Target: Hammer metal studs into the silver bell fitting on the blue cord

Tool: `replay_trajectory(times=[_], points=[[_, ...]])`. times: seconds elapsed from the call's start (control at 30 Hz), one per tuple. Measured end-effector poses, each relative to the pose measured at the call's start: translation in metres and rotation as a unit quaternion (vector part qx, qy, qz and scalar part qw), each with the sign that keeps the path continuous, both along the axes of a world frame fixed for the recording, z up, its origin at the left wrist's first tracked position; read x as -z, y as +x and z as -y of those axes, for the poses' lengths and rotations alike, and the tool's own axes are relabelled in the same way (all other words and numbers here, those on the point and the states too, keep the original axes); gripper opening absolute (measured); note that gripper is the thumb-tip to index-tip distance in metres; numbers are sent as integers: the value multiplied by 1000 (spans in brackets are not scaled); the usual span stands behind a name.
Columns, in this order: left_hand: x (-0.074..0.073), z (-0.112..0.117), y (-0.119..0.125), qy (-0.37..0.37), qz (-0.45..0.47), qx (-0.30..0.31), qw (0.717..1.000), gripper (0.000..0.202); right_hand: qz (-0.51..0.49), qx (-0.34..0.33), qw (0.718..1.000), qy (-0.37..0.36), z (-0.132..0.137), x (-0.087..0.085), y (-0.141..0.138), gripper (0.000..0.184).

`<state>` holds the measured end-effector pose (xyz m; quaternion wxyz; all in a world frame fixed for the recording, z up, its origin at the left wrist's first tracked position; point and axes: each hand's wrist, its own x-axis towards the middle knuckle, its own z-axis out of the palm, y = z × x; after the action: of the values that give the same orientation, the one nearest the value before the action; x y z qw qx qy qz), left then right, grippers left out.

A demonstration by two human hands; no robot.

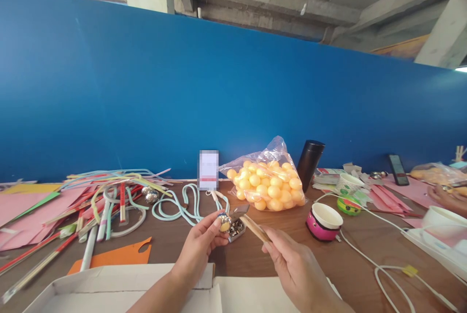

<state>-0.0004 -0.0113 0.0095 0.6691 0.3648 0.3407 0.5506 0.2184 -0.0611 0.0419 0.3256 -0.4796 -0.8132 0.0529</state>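
Between the thumb and fingers of my left hand [197,242] is a small yellow-orange ball [224,225], partly covered with shiny silver studs. My right hand [297,259] is wrapped round the wooden handle of a small hammer [257,230]. Its dark metal head is right beside the ball; whether the two touch I cannot tell. Just behind the ball sits a small container of shiny metal studs [237,228], partly hidden by the ball and the hammer. A clear plastic bag of yellow-orange balls [272,186] stands behind both hands.
White boxes [120,279] lie in front. Left are coloured papers, tubes and a studded silver ball [150,195]. A black bottle [310,162], a pink-banded cup [323,223], white cables and a phone [397,169] are right. Another person's hand [447,199] shows at the right edge.
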Motion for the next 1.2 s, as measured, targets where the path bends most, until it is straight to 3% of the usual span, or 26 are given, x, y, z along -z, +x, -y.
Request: replay_trajectory(times=[0.33,0.57,0.77,1.2], points=[[-2,1,1,-1,7,0,1000,43,-38,-8,999,0,0,3,1,33],[1,0,-1,3,-2,0,1000,42,3,-8,999,-33,0,4,1,34],[2,-1,0,6,1,5,1000,43,-31,-32,999,-10,1,2,0,36],[4,-2,0,22,5,8,1000,43,2,-34,999,-2,-1,10,-1,38]])
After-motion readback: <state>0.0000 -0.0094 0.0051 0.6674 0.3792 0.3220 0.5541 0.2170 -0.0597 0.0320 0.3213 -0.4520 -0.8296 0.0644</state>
